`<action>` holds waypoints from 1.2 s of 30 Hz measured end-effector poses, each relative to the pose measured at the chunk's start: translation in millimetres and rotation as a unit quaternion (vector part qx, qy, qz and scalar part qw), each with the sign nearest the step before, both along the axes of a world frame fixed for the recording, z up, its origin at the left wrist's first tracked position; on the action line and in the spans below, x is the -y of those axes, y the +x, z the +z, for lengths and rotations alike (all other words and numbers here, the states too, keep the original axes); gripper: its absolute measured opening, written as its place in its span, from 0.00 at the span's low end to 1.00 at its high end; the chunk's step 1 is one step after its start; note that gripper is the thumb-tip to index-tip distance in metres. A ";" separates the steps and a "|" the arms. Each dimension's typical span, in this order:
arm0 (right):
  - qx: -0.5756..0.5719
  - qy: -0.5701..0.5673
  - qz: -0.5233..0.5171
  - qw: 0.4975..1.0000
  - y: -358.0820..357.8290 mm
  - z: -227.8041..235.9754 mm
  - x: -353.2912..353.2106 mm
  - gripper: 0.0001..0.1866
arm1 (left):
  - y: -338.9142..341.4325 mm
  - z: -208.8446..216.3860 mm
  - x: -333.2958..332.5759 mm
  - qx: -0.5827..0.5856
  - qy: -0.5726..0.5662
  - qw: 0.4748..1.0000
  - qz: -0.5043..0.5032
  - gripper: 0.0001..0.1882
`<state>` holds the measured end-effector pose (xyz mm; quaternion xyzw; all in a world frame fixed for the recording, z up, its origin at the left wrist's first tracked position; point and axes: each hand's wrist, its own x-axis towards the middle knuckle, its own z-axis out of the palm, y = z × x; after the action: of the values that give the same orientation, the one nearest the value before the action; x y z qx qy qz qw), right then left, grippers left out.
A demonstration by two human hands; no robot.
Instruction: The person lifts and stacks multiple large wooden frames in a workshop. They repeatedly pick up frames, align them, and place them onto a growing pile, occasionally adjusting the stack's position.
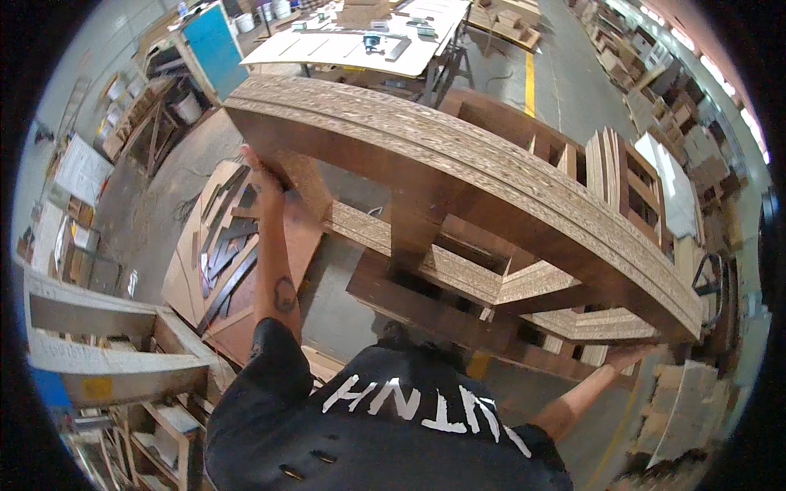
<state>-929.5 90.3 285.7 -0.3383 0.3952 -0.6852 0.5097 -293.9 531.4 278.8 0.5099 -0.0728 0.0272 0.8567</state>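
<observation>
A long particle-board frame [458, 155] with dark brown faces and raw, speckled edges spans the head view, tilted down to the right. Several layers show along its edge. Near its left end, my left hand [266, 172] grips the frame's underside, with some fingers hidden behind the board. My right hand [634, 356] holds the lower right corner and is partly blurred. Under the frame lie more brown frames [426, 315] with openings between their bars, stacked on the floor.
Dark offcut strips [225, 254] lie on a brown board at my left. A white-topped worktable [327, 49] with tools stands ahead. Wooden racking [123, 344] is at the lower left. Further frames [639, 188] lean at the right, beside stacked boards [684, 409].
</observation>
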 end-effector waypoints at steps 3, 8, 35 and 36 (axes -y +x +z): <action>0.008 -0.041 0.032 0.999 8.7 6.0 -9.1 0.47 | -1.2 -2.5 -0.5 0.034 0.022 0.999 0.000 0.47; -0.054 -0.081 0.015 0.995 7.8 4.9 1.0 0.52 | -27.2 11.8 3.2 0.042 0.002 0.997 -0.066 0.47; 0.017 -0.058 0.000 0.998 -30.2 -38.6 25.5 0.49 | 35.8 -63.0 -25.3 0.071 -0.002 0.997 -0.032 0.44; 0.023 -0.074 0.002 0.997 -42.0 -45.2 32.2 0.48 | 40.6 -62.0 -19.5 0.059 -0.020 0.997 -0.043 0.44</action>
<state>-971.5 58.1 240.4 -0.3602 0.3308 -0.7194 0.4933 -253.3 550.9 216.8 0.4866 -0.1445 0.0222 0.8613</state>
